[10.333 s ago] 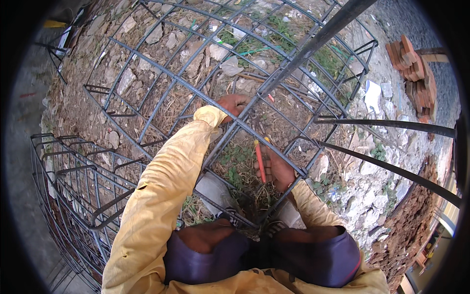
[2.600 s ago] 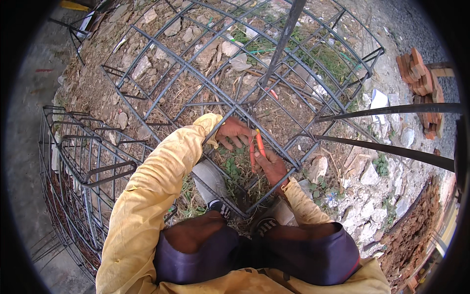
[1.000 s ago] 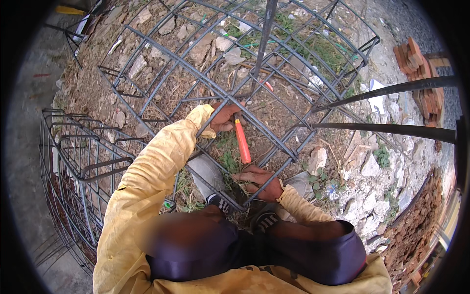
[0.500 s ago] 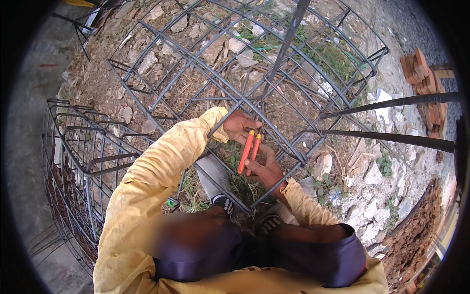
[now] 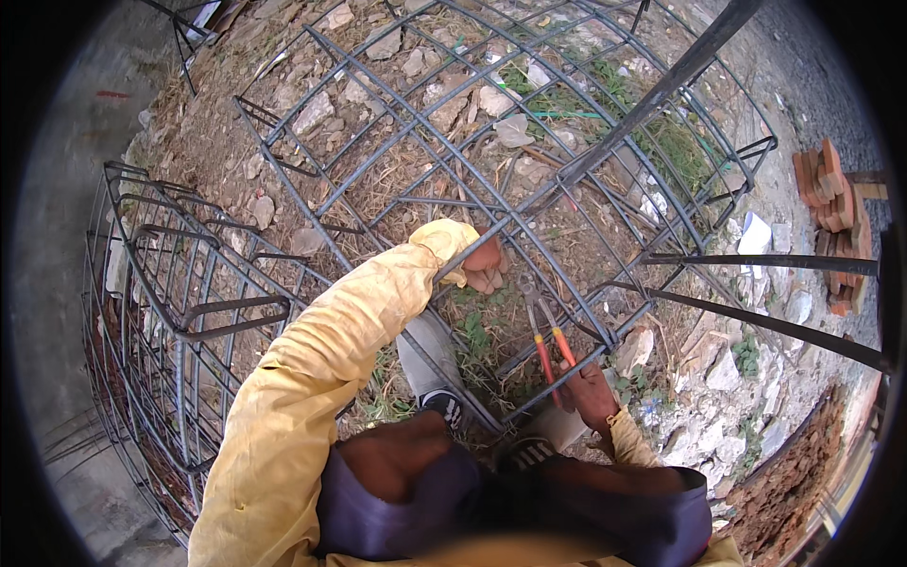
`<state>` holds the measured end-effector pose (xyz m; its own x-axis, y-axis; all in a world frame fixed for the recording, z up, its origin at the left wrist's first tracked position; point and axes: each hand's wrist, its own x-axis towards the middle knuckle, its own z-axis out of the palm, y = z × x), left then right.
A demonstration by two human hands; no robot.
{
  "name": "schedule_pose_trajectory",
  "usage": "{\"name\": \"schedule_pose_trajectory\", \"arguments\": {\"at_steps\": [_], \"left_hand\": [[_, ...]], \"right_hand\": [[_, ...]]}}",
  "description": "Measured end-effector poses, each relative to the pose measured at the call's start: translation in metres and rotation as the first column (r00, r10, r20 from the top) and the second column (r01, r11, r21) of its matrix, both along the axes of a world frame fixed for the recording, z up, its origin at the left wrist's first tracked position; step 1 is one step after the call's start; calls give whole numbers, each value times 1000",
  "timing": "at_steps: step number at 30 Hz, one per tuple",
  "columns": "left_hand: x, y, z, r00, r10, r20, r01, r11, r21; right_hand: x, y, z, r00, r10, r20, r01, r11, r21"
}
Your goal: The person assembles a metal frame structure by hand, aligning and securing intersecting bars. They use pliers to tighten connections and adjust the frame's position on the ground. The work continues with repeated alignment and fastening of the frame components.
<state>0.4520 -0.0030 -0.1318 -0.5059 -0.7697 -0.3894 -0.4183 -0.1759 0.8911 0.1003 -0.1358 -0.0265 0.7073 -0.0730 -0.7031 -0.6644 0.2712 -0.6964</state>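
Note:
My left hand (image 5: pixel 486 261) reaches through the steel rebar cage (image 5: pixel 430 128), its fingers curled beneath a crossing bar. Whatever they pinch, if anything, is hidden. My right hand (image 5: pixel 590 393), lower and to the right, is closed around the handles of a pair of pliers (image 5: pixel 542 354). These have red grips with yellow collars and a bare steel head. Their handles are spread apart, and the head points up toward my left hand, a short gap away from it. A bar of the cage runs across the handles near my right hand.
Another rebar cage (image 5: pixel 203 317) stands at the left. Dark bars (image 5: pixel 756 262) stick out to the right, and a thick one (image 5: pixel 661 93) slants up. Stacked red bricks (image 5: pixel 831 203) lie at the far right. Rubble (image 5: pixel 727 364) and weeds cover the ground around my feet.
My right hand has drawn away from my left, down and to the right, taking the pliers along. Their handles have spread wider. The whole view has shifted slightly.

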Motion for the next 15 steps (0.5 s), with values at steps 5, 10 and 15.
{"name": "schedule_pose_trajectory", "arguments": {"at_steps": [5, 10, 15], "left_hand": [[-6, 3, 19, 973, 222, 61, -222, 975, -7], [-32, -19, 49, 350, 937, 17, -509, 175, 843], [-42, -25, 63, 268, 960, 79, -610, 106, 785]], "right_hand": [[-7, -7, 28, 849, 525, 55, -195, 408, -892], [47, 15, -5, 892, 288, 349, -31, 808, -588], [93, 38, -20, 950, -231, 213, 212, 971, 106]]}}
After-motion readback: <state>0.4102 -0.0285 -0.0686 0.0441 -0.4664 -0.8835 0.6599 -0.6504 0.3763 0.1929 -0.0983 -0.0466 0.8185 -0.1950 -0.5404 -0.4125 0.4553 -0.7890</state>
